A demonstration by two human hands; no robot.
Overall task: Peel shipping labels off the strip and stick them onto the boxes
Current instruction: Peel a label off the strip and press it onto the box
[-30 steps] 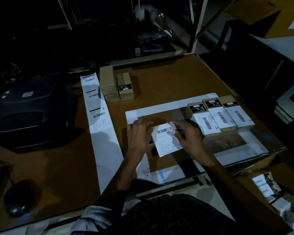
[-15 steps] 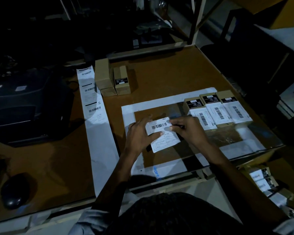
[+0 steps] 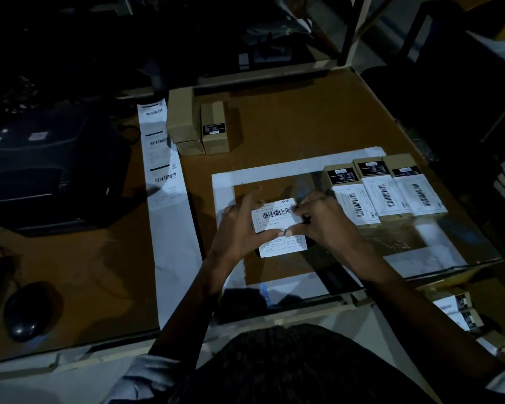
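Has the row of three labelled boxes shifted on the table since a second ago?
No. The three labelled boxes still sit side by side across the far right stretch of the white tape frame; only the camera view has shifted.

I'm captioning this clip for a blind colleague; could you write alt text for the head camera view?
Both hands, left hand and right hand, press a white barcode label onto a small box on a dim brown table. Three labelled boxes sit in a row to the right; a label strip runs down the left beside unlabelled boxes.

The label (image 3: 279, 225) and hands hide the box beneath.
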